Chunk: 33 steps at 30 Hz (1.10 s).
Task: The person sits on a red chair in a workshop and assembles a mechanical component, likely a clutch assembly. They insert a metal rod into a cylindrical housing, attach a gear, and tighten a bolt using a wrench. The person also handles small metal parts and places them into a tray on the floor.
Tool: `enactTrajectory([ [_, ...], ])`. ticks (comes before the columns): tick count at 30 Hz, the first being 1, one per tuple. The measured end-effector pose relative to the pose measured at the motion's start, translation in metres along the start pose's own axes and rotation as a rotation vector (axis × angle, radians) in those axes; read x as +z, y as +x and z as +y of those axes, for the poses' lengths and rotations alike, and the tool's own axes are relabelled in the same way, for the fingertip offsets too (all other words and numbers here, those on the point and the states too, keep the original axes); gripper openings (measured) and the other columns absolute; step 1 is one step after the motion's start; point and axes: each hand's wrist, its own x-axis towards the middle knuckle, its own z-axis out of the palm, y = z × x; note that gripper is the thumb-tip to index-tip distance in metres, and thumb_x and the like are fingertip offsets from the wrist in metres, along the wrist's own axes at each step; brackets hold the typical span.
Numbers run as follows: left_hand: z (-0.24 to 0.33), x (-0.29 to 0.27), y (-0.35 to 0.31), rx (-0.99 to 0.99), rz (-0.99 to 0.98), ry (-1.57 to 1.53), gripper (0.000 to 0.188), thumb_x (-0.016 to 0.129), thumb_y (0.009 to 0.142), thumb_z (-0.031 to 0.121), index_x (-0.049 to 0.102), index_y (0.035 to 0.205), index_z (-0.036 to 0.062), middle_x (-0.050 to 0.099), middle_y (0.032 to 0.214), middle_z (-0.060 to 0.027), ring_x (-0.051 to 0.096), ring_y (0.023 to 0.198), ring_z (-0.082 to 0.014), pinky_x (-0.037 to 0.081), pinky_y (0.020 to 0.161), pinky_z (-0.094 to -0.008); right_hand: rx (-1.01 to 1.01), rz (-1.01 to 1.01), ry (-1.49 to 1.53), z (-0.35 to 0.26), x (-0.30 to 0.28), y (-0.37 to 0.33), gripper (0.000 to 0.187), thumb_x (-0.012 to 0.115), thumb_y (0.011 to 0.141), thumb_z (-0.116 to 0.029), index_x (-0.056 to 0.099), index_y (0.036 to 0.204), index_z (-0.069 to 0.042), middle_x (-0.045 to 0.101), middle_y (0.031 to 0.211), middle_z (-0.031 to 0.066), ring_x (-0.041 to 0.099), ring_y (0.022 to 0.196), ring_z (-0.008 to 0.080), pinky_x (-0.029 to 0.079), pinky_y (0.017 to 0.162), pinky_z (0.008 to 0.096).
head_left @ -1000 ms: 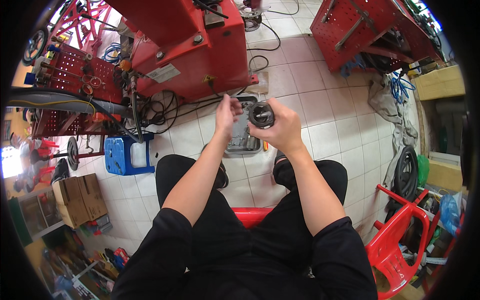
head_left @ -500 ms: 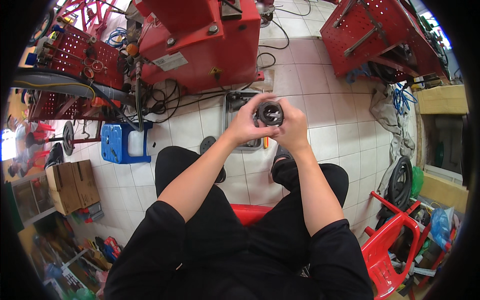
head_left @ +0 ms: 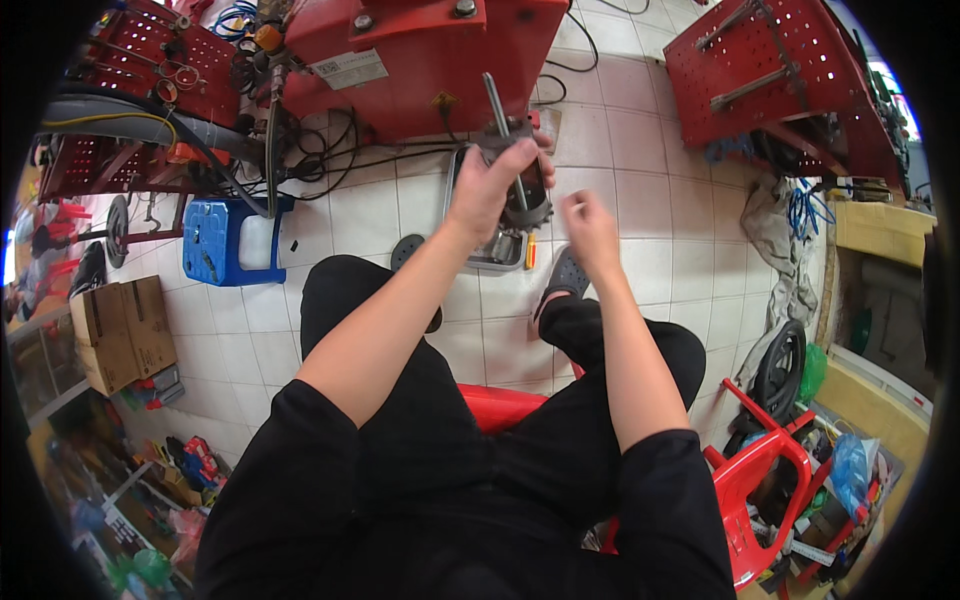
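**Sprocket part up in my left hand, right hand off it**

The toothed sprocket assembly [head_left: 522, 195], dark metal with a thin grey rod sticking up out of it, is held in the air over the tiled floor [head_left: 650, 250], in front of my knees. My left hand [head_left: 487, 180] is closed round its upper body, fingers wrapped tight. My right hand [head_left: 590, 222] is just beside it, not touching, fingers loosely curled, holding nothing that I can see.

Directly under the part a shallow metal tray [head_left: 497, 255] sits on the floor, with a small orange-handled tool [head_left: 531, 251] next to it. Beyond it is the big red machine [head_left: 420, 50] with black cables at its foot, a blue plastic stool [head_left: 225, 240] to the left, and a red perforated panel [head_left: 790, 80] to the right. I'm sitting on a red plastic chair [head_left: 500, 405].

Progress, as a judgement: the part is lifted clear of the tray and in hand, mid-handling; it is not fitted to anything or set down yet.
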Motion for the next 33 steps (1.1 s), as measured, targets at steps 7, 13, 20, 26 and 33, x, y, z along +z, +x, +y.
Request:
enactTrajectory([
  [7,0.025,-0.008,-0.002,-0.056,0.072,0.03,0.038,0.058,0.085,0.036,0.055,0.099,0.001,0.06,0.079,-0.0105,0.062,0.072,-0.0213,0.05,0.069,-0.0322,-0.571,-0.297,-0.62,0.093,0.175,0.02,0.026,0.052,0.085,-0.035,0.066,0.093,-0.013,0.066,0.095,0.007,0.059,0.094,0.0246,0.042,0.079,0.0406],
  [13,0.005,-0.013,0.023,-0.229,0.143,0.059,0.042,0.056,0.085,0.041,0.054,0.098,0.0016,0.06,0.079,-0.0112,0.062,0.073,-0.0222,0.052,0.066,-0.0365,-0.63,-0.215,-0.717,0.138,0.262,0.045,0.026,0.051,0.086,-0.034,0.065,0.097,-0.015,0.065,0.099,0.0035,0.055,0.102,0.0214,0.036,0.086,0.0397],
  [20,-0.008,-0.019,0.039,-0.423,0.178,-0.153,0.086,0.029,0.082,0.075,0.052,0.105,-0.0038,0.06,0.084,-0.0148,0.06,0.079,-0.0281,0.049,0.075,-0.0383,-0.727,-0.489,-0.83,0.118,0.278,0.048,0.027,0.047,0.088,-0.031,0.063,0.103,-0.015,0.064,0.101,0.0034,0.055,0.101,0.0223,0.035,0.088,0.0417],
  [26,-0.009,-0.006,0.043,-0.508,0.094,-0.408,0.101,0.017,0.077,0.082,0.046,0.116,-0.0063,0.06,0.096,-0.0179,0.06,0.088,-0.0256,0.048,0.081,-0.0366,-0.752,-0.608,-0.882,0.142,0.313,0.039,0.028,0.043,0.09,-0.029,0.06,0.108,-0.015,0.063,0.102,0.0034,0.055,0.1,0.023,0.034,0.089,0.0434],
  [33,-0.004,-0.021,0.056,-0.459,0.21,-0.625,0.087,0.027,0.087,0.063,0.033,0.13,-0.0128,0.054,0.109,-0.0254,0.056,0.101,-0.0374,0.044,0.088,-0.0479,-0.785,-0.671,-0.893,0.149,0.329,0.048,0.03,0.039,0.093,-0.026,0.057,0.114,-0.014,0.062,0.103,0.0034,0.055,0.099,0.0238,0.033,0.091,0.0454],
])
